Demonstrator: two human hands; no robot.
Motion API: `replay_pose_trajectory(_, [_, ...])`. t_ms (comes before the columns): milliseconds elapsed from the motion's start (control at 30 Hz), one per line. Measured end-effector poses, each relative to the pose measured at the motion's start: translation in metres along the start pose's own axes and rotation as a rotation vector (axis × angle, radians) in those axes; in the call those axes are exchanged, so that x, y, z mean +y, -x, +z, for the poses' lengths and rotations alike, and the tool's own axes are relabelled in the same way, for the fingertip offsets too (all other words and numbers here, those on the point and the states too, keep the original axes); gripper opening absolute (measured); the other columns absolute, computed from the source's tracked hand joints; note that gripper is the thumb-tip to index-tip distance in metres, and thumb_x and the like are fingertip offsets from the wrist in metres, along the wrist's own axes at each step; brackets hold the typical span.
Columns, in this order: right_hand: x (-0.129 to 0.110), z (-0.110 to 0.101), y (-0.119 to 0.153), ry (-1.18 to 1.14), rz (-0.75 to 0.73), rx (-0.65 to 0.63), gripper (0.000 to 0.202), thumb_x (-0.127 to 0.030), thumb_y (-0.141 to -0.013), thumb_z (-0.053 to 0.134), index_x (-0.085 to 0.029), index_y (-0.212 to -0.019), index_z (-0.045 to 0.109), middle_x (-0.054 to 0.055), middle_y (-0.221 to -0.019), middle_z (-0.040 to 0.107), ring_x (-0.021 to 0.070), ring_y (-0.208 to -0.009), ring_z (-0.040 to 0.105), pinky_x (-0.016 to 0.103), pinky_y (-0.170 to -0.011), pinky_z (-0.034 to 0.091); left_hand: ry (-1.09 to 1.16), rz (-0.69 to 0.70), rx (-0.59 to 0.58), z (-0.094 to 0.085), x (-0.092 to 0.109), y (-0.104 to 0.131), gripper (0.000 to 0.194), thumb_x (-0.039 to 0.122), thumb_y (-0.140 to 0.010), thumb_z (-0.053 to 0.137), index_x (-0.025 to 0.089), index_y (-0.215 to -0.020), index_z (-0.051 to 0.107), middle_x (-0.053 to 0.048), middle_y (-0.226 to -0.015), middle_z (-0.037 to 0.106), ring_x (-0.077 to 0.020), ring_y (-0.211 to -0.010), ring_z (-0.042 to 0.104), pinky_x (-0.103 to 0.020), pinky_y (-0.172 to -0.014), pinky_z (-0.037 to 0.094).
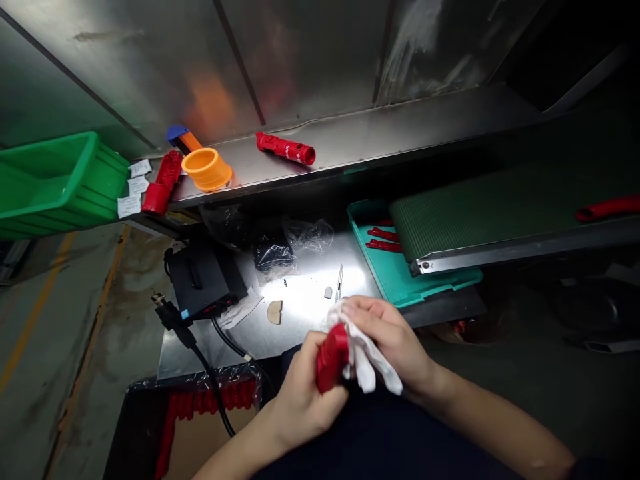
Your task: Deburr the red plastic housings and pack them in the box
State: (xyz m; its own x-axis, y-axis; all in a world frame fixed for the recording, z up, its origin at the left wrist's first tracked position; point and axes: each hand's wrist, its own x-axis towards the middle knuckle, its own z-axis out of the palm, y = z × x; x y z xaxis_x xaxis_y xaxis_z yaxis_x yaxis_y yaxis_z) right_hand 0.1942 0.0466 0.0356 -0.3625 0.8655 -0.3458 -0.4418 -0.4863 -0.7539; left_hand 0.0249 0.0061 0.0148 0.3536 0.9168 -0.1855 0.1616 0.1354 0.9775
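Note:
A red part [332,360] is gripped in my left hand [307,393], its upper end tilted toward my right hand [387,330]. That hand is closed on a white cloth [367,363], which touches the top of the red part and hangs down beside it. Beyond my hands, a knife [339,283], a small grey piece [328,292] and a tan rounded piece [275,312] lie on the metal table [300,337].
A teal tray [385,270] with red strips sits under the end of a green conveyor [450,220]. The shelf [350,147] holds a red tube [285,148] and an orange ring [207,169]. Black box [200,280] and cable stand left, above a bin of red parts [215,398].

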Motion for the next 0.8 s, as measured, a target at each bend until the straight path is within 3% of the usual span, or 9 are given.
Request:
replay_pose_trajectory(100, [0.000,-0.006,-0.004,0.210,-0.316,0.152,0.024,-0.042,-0.098,0.066,-0.020,-0.096,0.076,0.002,-0.083,0.063,0.0142,-0.070,0.058,0.025,-0.062,0.048,0.205,-0.324,0.021,0.007,0.011,-0.002,0.018,0.027,-0.091,0.056,0.023,-0.106,0.047,0.006,-0.067,0.056,-0.0107,-0.043,0.049,-0.022,-0.040,0.043])
replay_pose_trajectory(200, [-0.007,-0.004,-0.001,0.551,-0.481,0.061,0.023,-0.031,-0.098,0.068,-0.025,-0.118,0.075,0.006,-0.113,0.064,0.0196,-0.103,0.063,0.027,-0.082,0.052,0.231,-0.429,0.047,0.010,0.014,-0.002,0.030,0.034,-0.091,0.062,0.024,-0.114,0.046,0.007,-0.061,0.055,-0.0120,-0.042,0.051,-0.021,-0.038,0.044])
replay_pose_trajectory(267, [-0.010,0.000,-0.001,0.644,-0.447,-0.013,0.024,-0.027,-0.096,0.068,-0.025,-0.120,0.074,0.006,-0.117,0.062,0.0199,-0.106,0.062,0.027,-0.084,0.051,0.204,-0.409,0.076,0.011,0.013,-0.001,0.032,0.037,-0.091,0.063,0.023,-0.114,0.046,0.007,-0.061,0.055,-0.0120,-0.042,0.051,-0.022,-0.039,0.045])
replay_pose_trajectory(367, [-0.007,0.007,-0.009,0.624,-0.385,-0.027,0.011,-0.027,-0.094,0.068,-0.019,-0.098,0.075,0.004,-0.100,0.061,0.0176,-0.091,0.061,0.027,-0.076,0.048,0.151,-0.362,0.107,0.012,0.011,0.001,0.029,0.039,-0.092,0.060,0.023,-0.111,0.045,0.007,-0.061,0.055,-0.0117,-0.042,0.051,-0.022,-0.039,0.045])
replay_pose_trajectory(533, [0.011,0.011,-0.024,0.476,-0.400,0.143,0.033,-0.037,-0.097,0.065,-0.017,-0.071,0.065,-0.002,-0.073,0.046,0.0119,-0.065,0.044,0.027,-0.059,0.036,0.119,-0.409,0.106,0.014,0.007,0.003,0.034,0.040,-0.092,0.057,0.023,-0.117,0.042,0.008,-0.060,0.053,-0.0129,-0.042,0.051,-0.023,-0.038,0.047])
replay_pose_trajectory(600, [0.012,0.008,-0.025,0.405,-0.351,0.101,0.033,-0.041,-0.096,0.068,-0.017,-0.074,0.067,-0.002,-0.075,0.047,0.0124,-0.067,0.045,0.027,-0.061,0.036,0.137,-0.418,0.109,0.014,0.006,0.004,0.034,0.041,-0.093,0.057,0.023,-0.117,0.042,0.009,-0.059,0.052,-0.0130,-0.042,0.051,-0.023,-0.038,0.047])
replay_pose_trajectory(700, [0.004,0.004,-0.023,0.286,-0.182,-0.077,0.024,-0.042,-0.088,0.079,-0.019,-0.091,0.076,0.001,-0.088,0.055,0.0156,-0.081,0.053,0.028,-0.071,0.042,0.152,-0.386,0.101,0.012,0.006,0.005,0.027,0.037,-0.093,0.057,0.023,-0.110,0.043,0.008,-0.059,0.052,-0.0122,-0.042,0.049,-0.023,-0.039,0.045])
replay_pose_trajectory(800, [-0.004,0.007,-0.016,0.080,-0.064,-0.140,0.025,-0.042,-0.079,0.088,-0.022,-0.091,0.081,0.002,-0.092,0.058,0.0156,-0.083,0.055,0.027,-0.073,0.045,0.055,-0.158,0.167,0.009,0.000,0.005,0.023,0.030,-0.090,0.063,0.023,-0.105,0.047,0.003,-0.072,0.059,-0.0130,-0.051,0.054,-0.025,-0.048,0.048])
